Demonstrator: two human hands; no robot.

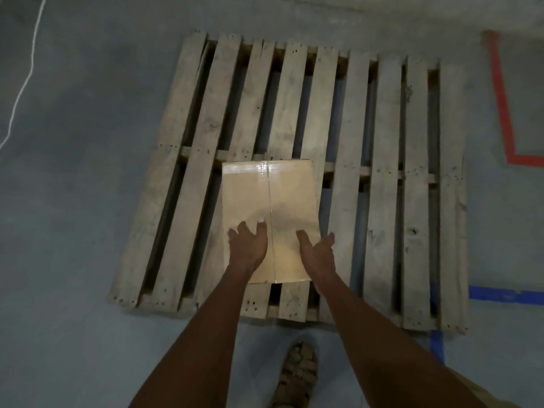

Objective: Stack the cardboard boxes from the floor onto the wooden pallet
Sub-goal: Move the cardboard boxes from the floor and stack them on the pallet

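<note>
I'm looking down at the weathered wooden slatted pallet (368, 178) lying flat on the grey concrete floor (73, 216). A tan rectangular cardboard box sealed with clear tape (265, 195) is lying flat on the pallet's slats, in its near half, a little left of the middle. My left hand (248, 245) is reaching out over the near left part of the box, fingers spread and gripping nothing; whether the fingertips are touching the cardboard, I can't tell. My right hand (319, 254) is hanging over the box's near right edge, palm turned inward, fingers open and holding nothing either. My foot in a brown strapped sandal (297, 375) is standing on the floor just in front of the pallet. Red floor tape (500, 92) and blue floor tape (500, 295) are marking the concrete to the right, and a thin white cord (26, 75) is trailing across the floor at far left.
</note>
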